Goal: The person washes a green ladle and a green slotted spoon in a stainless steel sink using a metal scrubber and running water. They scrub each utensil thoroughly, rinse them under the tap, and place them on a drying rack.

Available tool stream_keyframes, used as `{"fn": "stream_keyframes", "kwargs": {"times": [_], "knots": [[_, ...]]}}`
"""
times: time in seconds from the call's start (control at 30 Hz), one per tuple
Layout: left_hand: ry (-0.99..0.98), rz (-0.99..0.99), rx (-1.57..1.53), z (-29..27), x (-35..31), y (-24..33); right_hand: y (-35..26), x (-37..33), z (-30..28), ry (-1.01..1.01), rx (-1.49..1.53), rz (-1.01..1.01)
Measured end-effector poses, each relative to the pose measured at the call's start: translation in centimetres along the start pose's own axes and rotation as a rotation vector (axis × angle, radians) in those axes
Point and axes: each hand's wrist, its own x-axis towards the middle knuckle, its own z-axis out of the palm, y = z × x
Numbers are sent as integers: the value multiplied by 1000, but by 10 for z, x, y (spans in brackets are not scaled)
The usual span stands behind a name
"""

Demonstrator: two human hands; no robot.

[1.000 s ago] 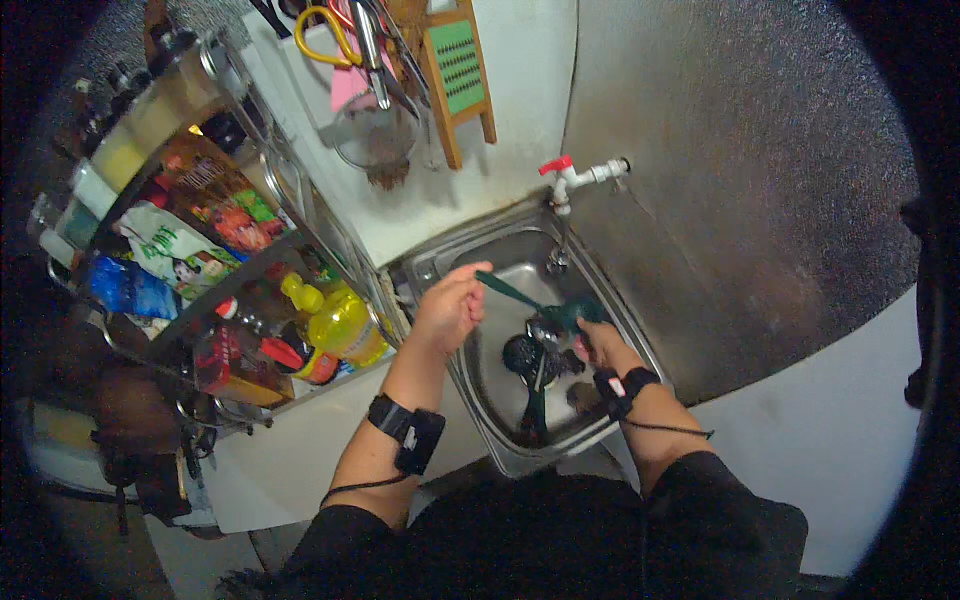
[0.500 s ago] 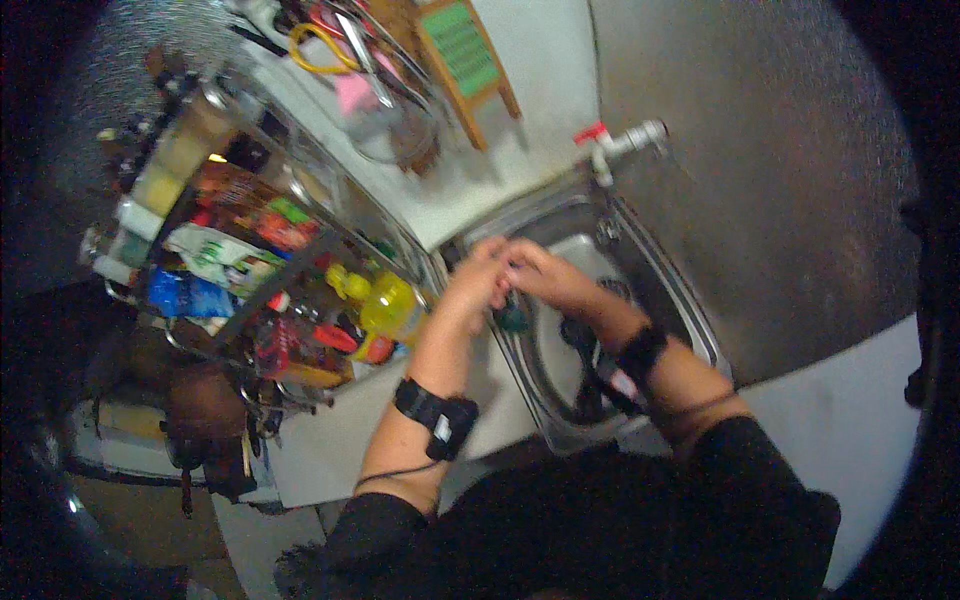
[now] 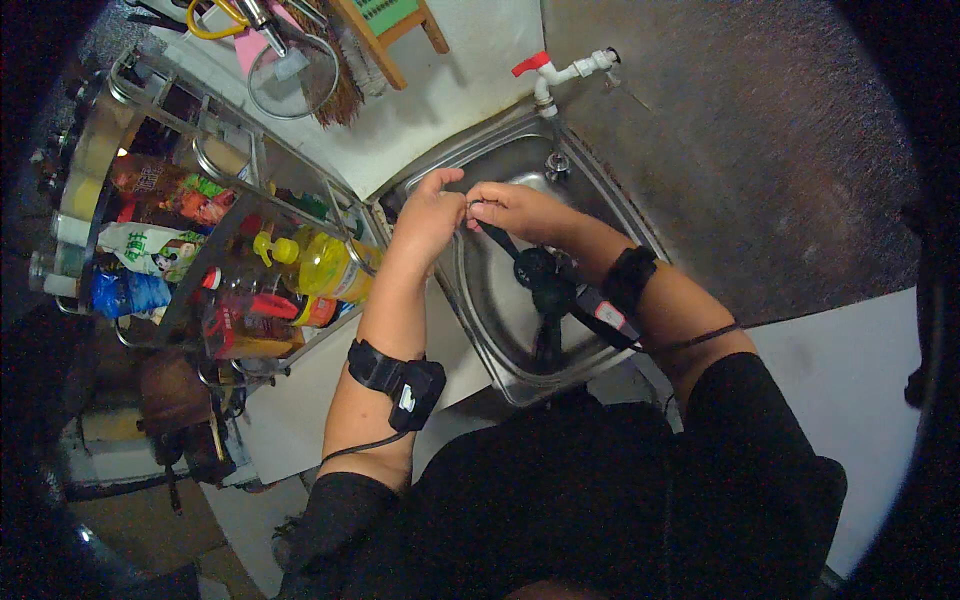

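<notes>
My left hand (image 3: 432, 222) and my right hand (image 3: 522, 212) meet over the left side of a metal sink (image 3: 520, 392). On the left hand the index finger sticks out and the other fingers curl in against the right fingertips; whatever they hold is hidden. My right thumb and fingers are pinched together on the upper end of a black strip (image 3: 495, 236). The strip runs down to a dark jointed object (image 3: 548, 300) in the basin, whose kind I cannot make out. Both forearms wear black strapped-on devices with cables.
A white tap (image 3: 575, 72) with a red handle stands behind the sink. To the left, a metal rack (image 3: 235, 200) holds packets and a yellow liquid bottle (image 3: 335, 268). A strainer (image 3: 292, 78), a brush (image 3: 345, 95) and yellow-handled scissors (image 3: 215, 18) hang on the wall.
The view has shifted, so the surroundings sit higher and further left. My hands, clasped together before, have parted slightly, and the left index finger now points out. The black strip shows more clearly.
</notes>
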Motion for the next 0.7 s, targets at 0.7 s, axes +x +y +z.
{"fn": "stream_keyframes", "kwargs": {"times": [0.7], "knots": [[332, -119, -438, -50, -31, -81, -29, 63, 40, 284, -113, 6]]}}
